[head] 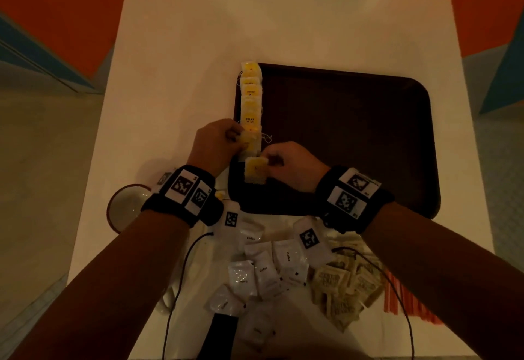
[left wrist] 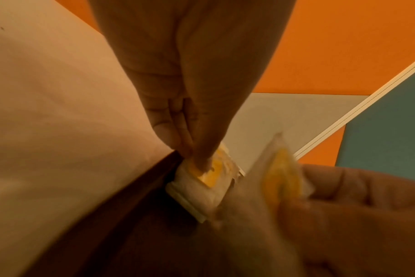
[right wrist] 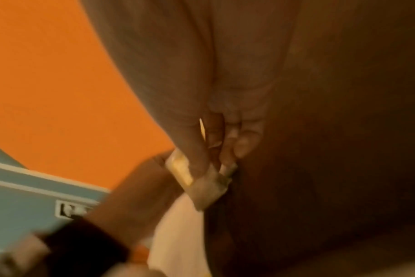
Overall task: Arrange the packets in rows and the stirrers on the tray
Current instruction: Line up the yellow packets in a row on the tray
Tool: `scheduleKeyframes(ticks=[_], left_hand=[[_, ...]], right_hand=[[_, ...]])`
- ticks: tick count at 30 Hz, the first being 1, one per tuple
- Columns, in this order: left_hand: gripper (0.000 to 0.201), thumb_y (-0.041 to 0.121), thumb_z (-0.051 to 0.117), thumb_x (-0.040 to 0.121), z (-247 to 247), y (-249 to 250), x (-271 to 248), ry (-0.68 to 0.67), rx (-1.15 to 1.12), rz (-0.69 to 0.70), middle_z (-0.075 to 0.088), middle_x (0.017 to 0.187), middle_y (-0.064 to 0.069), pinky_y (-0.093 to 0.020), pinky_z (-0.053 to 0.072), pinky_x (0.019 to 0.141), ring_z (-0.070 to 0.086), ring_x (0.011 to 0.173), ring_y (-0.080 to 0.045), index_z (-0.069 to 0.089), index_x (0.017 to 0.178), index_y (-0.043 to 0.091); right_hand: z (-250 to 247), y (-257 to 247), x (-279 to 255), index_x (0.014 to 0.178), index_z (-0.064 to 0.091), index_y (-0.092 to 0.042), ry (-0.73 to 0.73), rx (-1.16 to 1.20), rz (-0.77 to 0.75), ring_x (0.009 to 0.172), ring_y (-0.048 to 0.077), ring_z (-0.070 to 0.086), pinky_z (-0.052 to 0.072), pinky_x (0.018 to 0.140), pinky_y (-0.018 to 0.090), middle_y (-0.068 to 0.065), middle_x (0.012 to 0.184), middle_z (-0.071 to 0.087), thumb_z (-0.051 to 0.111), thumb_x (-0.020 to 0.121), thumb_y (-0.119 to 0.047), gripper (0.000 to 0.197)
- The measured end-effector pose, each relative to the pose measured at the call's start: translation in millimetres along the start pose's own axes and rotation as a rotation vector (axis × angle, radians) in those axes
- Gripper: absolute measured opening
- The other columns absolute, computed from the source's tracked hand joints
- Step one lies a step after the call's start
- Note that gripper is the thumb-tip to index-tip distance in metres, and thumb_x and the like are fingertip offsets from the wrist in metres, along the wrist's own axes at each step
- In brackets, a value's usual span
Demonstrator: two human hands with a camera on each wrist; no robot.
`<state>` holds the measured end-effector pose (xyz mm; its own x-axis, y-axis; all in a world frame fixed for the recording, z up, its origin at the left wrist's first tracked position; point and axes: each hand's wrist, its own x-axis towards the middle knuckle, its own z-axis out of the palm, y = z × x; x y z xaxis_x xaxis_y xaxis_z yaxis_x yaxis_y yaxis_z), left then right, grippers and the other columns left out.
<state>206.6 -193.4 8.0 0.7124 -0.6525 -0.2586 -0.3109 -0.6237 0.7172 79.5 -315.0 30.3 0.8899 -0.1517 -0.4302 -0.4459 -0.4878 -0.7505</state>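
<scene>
A: Where is the yellow packet just now?

B: At the near end of the yellow row, low over the left edge of the brown tray. The right hand pinches it by its right edge, thumb and fingertips closed on it, the other fingers curled in. Whether it already touches the tray floor I cannot tell.

A: And the row itself?

B: It runs straight away from the person along the tray's left rim, each packet overlapping the next. Its long axis points from the near side to the far side of the table. The held packet lies in line with it, just beside the last one laid.

A: What is the left hand doing?

B: It pinches that last laid packet; in the left wrist view the thumb tip presses on the yellow label with fingers behind it. It comes at the row from the left, outside the tray; the right hand comes from the right, over the tray.

A: So which hand is nearer the open slot?

B: The right, I would judge; it already has the packet there. The move probably turns on keeping that packet square with the row's axis and tucked against its neighbour.

A: What waits beyond?

B: Nearer the person, off the tray: white coffee packets in a loose heap, brown sugar packets to their right, and orange stirrers farthest right. A white cup sits left of the left wrist.
</scene>
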Motion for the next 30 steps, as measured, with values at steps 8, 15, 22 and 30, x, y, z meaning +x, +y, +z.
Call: scheduleKeyframes(ticks=[8, 15, 22, 30], left_hand=[[0.026, 0.004, 0.071, 0.074, -3.9, -5.8, -4.6, 0.039, -0.04, 0.025, 0.063, 0.081, 0.001, -0.003, 0.039, 0.059, 0.056, 0.065, -0.005, 0.064, 0.098, 0.011], [0.014, 0.008, 0.072, 0.075, 2.7, -5.8, -3.5, 0.063, -0.044, 0.014, 0.063, 0.079, 0.0, 0.001, 0.038, 0.058, 0.054, 0.066, -0.004, 0.065, 0.086, 0.012], [0.023, 0.006, 0.077, 0.07, -3.1, -9.7, -5.4, 0.102, -0.111, -0.02, 0.063, 0.082, 0.001, 0.001, 0.04, 0.06, 0.055, 0.065, 0.002, 0.066, 0.089, 0.008], [0.018, 0.004, 0.072, 0.075, -23.1, -11.7, -20.4, 0.09, 0.034, -0.036, 0.067, 0.087, -0.002, -0.02, 0.044, 0.077, 0.059, 0.079, -0.011, 0.066, 0.09, 0.011]], right_hand=[[30.4, 7.8, 9.7, 0.088, 0.056, -0.011, 0.338, 0.156, 0.14, 0.076, 0.012, 0.055, 0.047, 0.065, 0.015, 0.001, 0.086, 0.058, 0.074, 0.072, -0.006, 0.024], [41.8, 10.5, 5.0, 0.091, 0.065, -0.006, 0.29, -0.011, 0.05, 0.089, 0.02, 0.059, 0.049, 0.082, 0.029, 0.01, 0.101, 0.061, 0.071, 0.076, -0.007, 0.015], [39.2, 16.1, 12.2, 0.117, 0.059, -0.003, 0.497, 0.235, 0.05, 0.095, 0.013, 0.058, 0.044, 0.076, 0.0, 0.009, 0.121, 0.052, 0.066, 0.079, 0.0, 0.039], [31.9, 12.0, 23.0, 0.132, 0.046, -0.008, 0.435, 0.285, 0.094, 0.116, 0.015, 0.051, 0.039, 0.087, 0.003, 0.009, 0.14, 0.042, 0.053, 0.086, 0.003, 0.049]])
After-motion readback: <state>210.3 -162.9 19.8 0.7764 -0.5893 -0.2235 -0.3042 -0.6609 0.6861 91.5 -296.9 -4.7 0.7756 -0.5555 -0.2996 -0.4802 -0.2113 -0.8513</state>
